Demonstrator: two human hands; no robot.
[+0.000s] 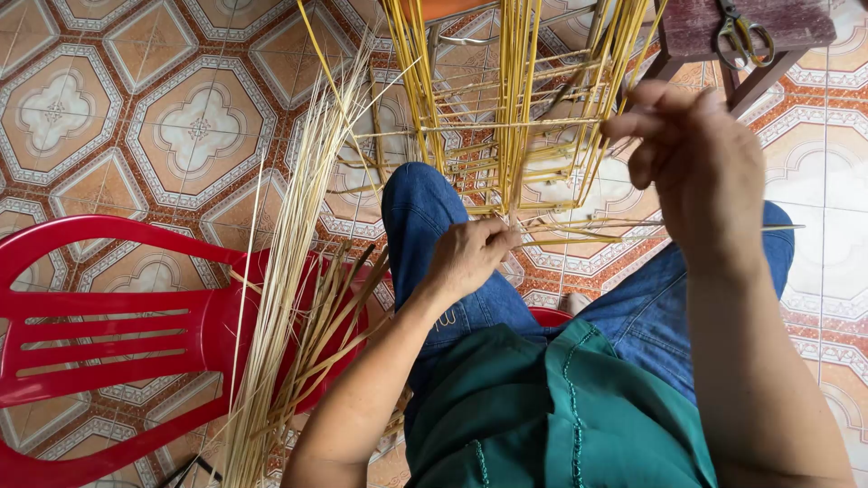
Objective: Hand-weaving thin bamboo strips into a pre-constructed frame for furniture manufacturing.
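From the head camera, the weaving of an open lattice frame (506, 117) of yellow cane strips is under way: the frame stands upright in front of the person's knees, above the patterned tile floor (136, 117). The left hand (470, 256) pinches a thin strip at the frame's lower edge, fingers closed on it. The right hand (696, 158) is raised beside the uprights, fingers curled near a horizontal strand; whether they grip it I cannot tell. A bundle of spare strips (289, 298) leans on a red plastic chair (108, 334), and scissors (743, 34) lie on a wooden stool (768, 27). The next pass seems to call for threading the held strip between uprights while keeping it taut.
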